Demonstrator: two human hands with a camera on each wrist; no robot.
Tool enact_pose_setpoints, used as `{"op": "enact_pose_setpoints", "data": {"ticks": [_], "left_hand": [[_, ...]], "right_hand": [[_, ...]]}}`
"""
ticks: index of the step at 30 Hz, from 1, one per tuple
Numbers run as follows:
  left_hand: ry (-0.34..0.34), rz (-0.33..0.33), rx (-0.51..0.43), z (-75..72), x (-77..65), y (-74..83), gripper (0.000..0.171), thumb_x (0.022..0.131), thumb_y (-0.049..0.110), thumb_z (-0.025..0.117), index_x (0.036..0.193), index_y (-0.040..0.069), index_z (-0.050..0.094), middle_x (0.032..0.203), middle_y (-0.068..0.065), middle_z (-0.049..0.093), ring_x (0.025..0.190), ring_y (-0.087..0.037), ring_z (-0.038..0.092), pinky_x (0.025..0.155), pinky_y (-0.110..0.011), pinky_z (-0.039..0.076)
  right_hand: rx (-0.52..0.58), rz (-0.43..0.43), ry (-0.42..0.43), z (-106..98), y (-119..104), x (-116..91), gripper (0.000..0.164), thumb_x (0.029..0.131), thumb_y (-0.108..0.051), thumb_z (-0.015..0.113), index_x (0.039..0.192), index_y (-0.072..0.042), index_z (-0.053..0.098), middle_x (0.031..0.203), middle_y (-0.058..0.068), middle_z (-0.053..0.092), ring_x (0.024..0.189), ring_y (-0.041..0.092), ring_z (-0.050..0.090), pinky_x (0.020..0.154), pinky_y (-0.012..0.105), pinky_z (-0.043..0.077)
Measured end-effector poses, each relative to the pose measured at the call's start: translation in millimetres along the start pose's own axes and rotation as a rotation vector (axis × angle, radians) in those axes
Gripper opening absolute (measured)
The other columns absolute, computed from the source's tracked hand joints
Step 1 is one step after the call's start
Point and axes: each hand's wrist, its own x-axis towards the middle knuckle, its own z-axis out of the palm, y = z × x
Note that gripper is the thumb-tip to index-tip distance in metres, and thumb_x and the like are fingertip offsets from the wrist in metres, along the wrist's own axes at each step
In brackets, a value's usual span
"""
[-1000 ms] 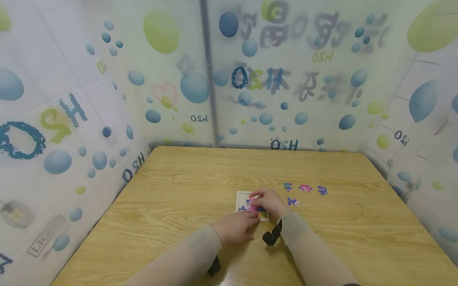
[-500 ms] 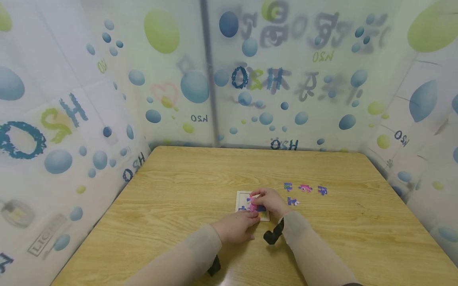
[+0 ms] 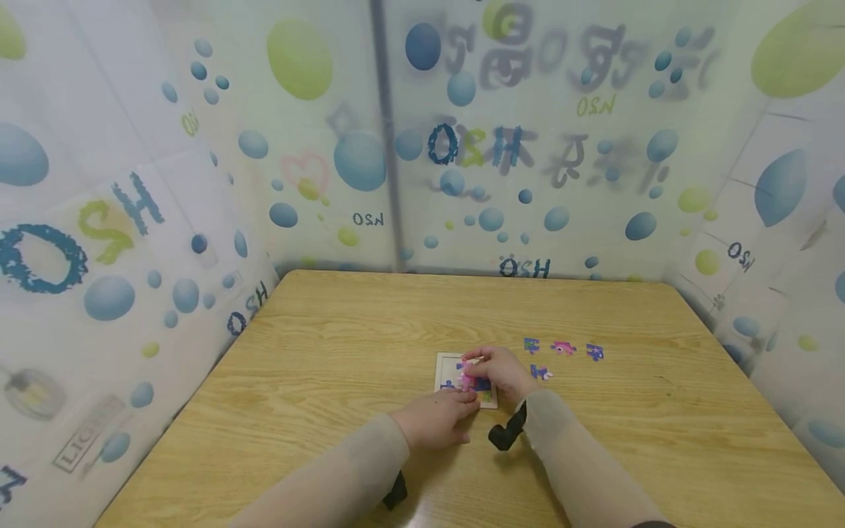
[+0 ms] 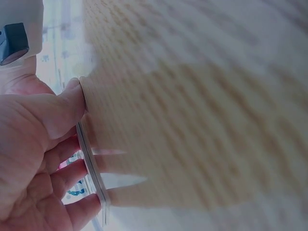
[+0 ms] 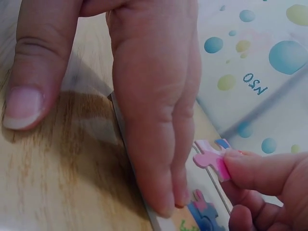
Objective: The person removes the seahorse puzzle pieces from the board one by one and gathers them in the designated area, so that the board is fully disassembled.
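Over the tray (image 3: 449,364), a pink piece (image 5: 210,159) sits between the hands (image 3: 504,374).

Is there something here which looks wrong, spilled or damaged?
Nothing looks spilled or damaged. One oddity: the "H2O" lettering on the wall covering reads backwards, as if seen from behind. Four loose puzzle pieces lie beside the tray, but that seems normal: it is only partly filled.

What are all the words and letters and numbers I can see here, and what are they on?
"H2O", backwards: large on the left sheet and the back sheet.
"OSN", as it looks: smaller, on the back sheet.
"LI...", in a frame on the left sheet; the rest is too blurred.
Large grey marks on the back sheet: too blurred to read.
Puzzle pieces: I can't read any words there.
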Motion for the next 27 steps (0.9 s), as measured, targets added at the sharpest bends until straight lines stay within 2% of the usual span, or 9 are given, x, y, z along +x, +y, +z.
{"op": "enact_pose_setpoints", "data": {"ticks": [9,15,18,23,27], "left_hand": [[0.000,-0.007,-0.003,0.7,0.4,-0.2,0.058,0.094,0.035,0.061,0.144,0.011,0.046,0.150,-0.002,0.039,0.138,-0.017,0.035,0.113,-0.028,0.028],[-0.002,-0.018,-0.008,-1.0,-0.5,1.6,0.057,0.093,0.035,0.062,0.144,0.012,0.046,0.150,-0.001,0.040,0.138,-0.018,0.036,0.113,-0.028,0.028],[0.002,-0.020,-0.005,-1.8,-1.2,2.4,0.058,0.093,0.035,0.062,0.144,0.012,0.046,0.150,-0.002,0.039,0.138,-0.019,0.036,0.113,-0.029,0.028],[0.000,-0.016,0.009,-1.9,-1.3,2.3,0.058,0.093,0.036,0.062,0.144,0.012,0.046,0.151,-0.001,0.039,0.138,-0.020,0.036,0.113,-0.030,0.028],[-0.006,-0.019,0.006,-1.5,-1.2,1.4,0.059,0.093,0.037,0.061,0.144,0.013,0.045,0.151,-0.001,0.038,0.138,-0.020,0.036,0.113,-0.030,0.028]], "right_hand": [[-0.036,-0.032,-0.008,-5,-5,0,0.024,0.087,-0.010,0.068,0.111,-0.008,0.068,0.109,0.007,0.063,0.102,0.027,0.052,0.096,0.049,0.036],[-0.073,-0.036,0.012,-15,-6,-4,0.028,0.087,-0.015,0.070,0.114,-0.008,0.068,0.120,0.008,0.060,0.112,0.030,0.047,0.101,0.052,0.033],[-0.066,-0.026,0.019,-21,-5,-6,0.029,0.088,-0.016,0.069,0.116,-0.007,0.067,0.121,0.009,0.058,0.114,0.031,0.044,0.099,0.051,0.033],[-0.070,-0.046,0.018,-33,-1,-9,0.032,0.089,-0.018,0.068,0.118,-0.006,0.065,0.119,0.010,0.056,0.107,0.029,0.045,0.091,0.042,0.037],[-0.106,-0.067,0.031,-44,1,-11,0.034,0.089,-0.019,0.068,0.120,-0.005,0.065,0.116,0.009,0.058,0.104,0.028,0.046,0.090,0.041,0.038]]}}
